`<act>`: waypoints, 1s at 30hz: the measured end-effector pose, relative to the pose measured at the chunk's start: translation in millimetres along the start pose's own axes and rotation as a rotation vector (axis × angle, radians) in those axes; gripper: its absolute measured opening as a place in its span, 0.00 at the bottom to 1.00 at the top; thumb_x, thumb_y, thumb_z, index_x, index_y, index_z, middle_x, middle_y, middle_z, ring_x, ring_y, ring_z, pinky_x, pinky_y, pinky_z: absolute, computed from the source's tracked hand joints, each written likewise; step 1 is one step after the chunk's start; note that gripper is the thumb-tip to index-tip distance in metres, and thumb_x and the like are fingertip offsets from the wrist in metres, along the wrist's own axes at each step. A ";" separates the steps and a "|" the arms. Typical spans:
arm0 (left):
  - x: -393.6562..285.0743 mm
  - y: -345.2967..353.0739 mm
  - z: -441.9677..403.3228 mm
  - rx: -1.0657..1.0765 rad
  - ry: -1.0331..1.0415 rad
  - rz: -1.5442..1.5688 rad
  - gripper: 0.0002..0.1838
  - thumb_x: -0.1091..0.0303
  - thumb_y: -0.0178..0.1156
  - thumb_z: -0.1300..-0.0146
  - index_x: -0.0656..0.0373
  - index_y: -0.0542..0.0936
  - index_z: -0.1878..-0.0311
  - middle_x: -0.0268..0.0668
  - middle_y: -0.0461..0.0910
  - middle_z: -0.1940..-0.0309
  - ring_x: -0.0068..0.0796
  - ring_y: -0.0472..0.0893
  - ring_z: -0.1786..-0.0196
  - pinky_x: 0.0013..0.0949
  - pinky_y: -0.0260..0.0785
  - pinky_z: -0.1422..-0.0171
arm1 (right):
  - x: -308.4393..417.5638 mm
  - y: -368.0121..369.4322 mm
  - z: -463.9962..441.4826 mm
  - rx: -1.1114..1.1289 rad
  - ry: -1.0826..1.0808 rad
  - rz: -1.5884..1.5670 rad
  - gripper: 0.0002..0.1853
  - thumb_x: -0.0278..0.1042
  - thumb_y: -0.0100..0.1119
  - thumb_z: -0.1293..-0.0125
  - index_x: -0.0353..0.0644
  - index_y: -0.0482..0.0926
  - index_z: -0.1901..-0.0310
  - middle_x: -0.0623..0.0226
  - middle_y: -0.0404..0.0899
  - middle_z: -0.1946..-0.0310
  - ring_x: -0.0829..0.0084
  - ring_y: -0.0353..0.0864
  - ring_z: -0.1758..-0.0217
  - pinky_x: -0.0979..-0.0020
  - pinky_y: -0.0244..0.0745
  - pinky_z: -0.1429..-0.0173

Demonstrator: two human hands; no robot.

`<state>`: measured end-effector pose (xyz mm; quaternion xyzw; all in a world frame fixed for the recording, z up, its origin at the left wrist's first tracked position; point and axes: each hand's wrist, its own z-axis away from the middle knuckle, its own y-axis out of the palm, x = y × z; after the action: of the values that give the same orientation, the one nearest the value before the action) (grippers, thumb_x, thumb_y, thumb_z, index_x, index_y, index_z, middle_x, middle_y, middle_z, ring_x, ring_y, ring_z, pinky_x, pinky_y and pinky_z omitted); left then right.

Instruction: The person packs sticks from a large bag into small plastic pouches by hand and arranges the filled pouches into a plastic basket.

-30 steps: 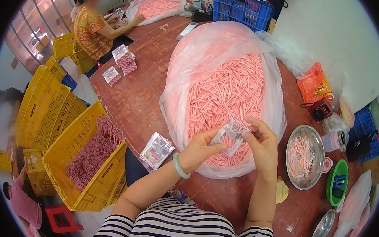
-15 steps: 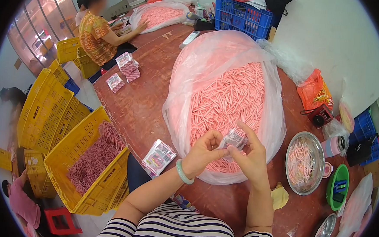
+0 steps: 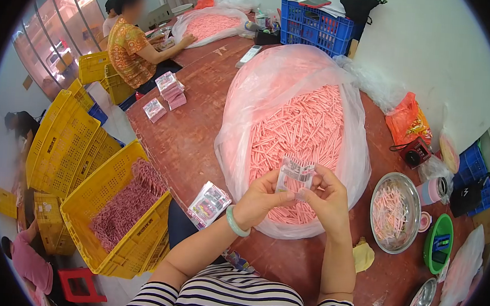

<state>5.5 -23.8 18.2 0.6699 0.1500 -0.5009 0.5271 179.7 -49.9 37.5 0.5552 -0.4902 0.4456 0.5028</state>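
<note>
Between my two hands is a small clear printed packet (image 3: pixel 296 176) with a barcode label. My left hand (image 3: pixel 262 199) grips its left side, thumb along the lower edge. Its right side is pinched by my right hand (image 3: pixel 329 198). Both hands are over a large clear plastic bag (image 3: pixel 236 119) lying open, full of short pink sticks (image 3: pixel 300 128). A stack of printed packets (image 3: pixel 209 205) lies on the red table to the left of my left wrist, which wears a pale green bangle.
A yellow crate (image 3: pixel 133 241) of dark pink pieces stands at the table's left edge. To the right are a steel bowl (image 3: pixel 376 231) of sticks and a green basket (image 3: pixel 430 259). More packet stacks (image 3: pixel 170 87) lie farther off, near a seated person (image 3: pixel 129 48).
The packet has been turned and now stands upright, its barcode side facing me. My right fingers have folded in behind it. The seated person's arm has moved slightly.
</note>
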 end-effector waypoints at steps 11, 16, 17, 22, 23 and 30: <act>-24.7 -8.5 3.1 -0.022 0.063 -0.382 0.11 0.71 0.60 0.33 0.61 0.82 0.50 0.30 0.82 0.57 0.17 0.80 0.55 0.22 0.76 0.55 | -3.0 -5.6 -2.7 0.029 -0.071 0.048 0.24 0.15 0.62 0.42 0.33 0.74 0.42 0.68 0.78 0.57 0.81 0.76 0.57 0.79 0.75 0.53; -18.7 -8.1 6.0 -0.048 0.026 -0.102 0.12 0.74 0.59 0.34 0.63 0.79 0.48 0.32 0.82 0.57 0.18 0.80 0.55 0.24 0.77 0.53 | 4.3 10.7 -1.7 0.036 -0.052 -0.051 0.24 0.16 0.63 0.42 0.33 0.74 0.42 0.68 0.80 0.59 0.81 0.78 0.58 0.78 0.75 0.53; -18.5 -5.1 6.5 -0.056 0.034 -0.108 0.13 0.75 0.59 0.34 0.64 0.79 0.47 0.32 0.82 0.57 0.18 0.80 0.55 0.24 0.77 0.53 | 4.4 10.3 -2.0 0.039 -0.015 -0.062 0.24 0.16 0.63 0.42 0.33 0.74 0.42 0.67 0.80 0.59 0.80 0.78 0.58 0.78 0.75 0.52; -29.1 4.3 7.0 -0.019 0.177 -0.204 0.15 0.77 0.60 0.35 0.64 0.78 0.45 0.32 0.82 0.57 0.17 0.80 0.56 0.24 0.75 0.52 | -2.3 3.9 -1.6 0.050 0.011 0.048 0.19 0.17 0.64 0.43 0.33 0.78 0.48 0.67 0.81 0.60 0.79 0.79 0.58 0.76 0.75 0.53; -33.9 4.3 8.0 -0.014 0.198 -0.203 0.15 0.76 0.60 0.35 0.64 0.78 0.45 0.32 0.82 0.57 0.17 0.79 0.56 0.24 0.75 0.52 | -1.8 4.3 -0.4 0.057 -0.007 0.093 0.17 0.17 0.64 0.44 0.32 0.79 0.50 0.67 0.81 0.60 0.78 0.79 0.58 0.76 0.75 0.54; -30.4 -12.8 10.3 -0.049 0.269 -0.358 0.09 0.74 0.63 0.36 0.64 0.83 0.53 0.30 0.83 0.65 0.13 0.78 0.63 0.20 0.70 0.60 | -2.5 12.4 1.6 0.109 -0.075 0.209 0.10 0.18 0.65 0.46 0.33 0.83 0.60 0.68 0.79 0.68 0.78 0.77 0.63 0.76 0.72 0.57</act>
<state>-22.8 -17.5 36.9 0.6803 0.3475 -0.4890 0.4210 167.1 -51.4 36.3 0.5438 -0.5391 0.5005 0.4039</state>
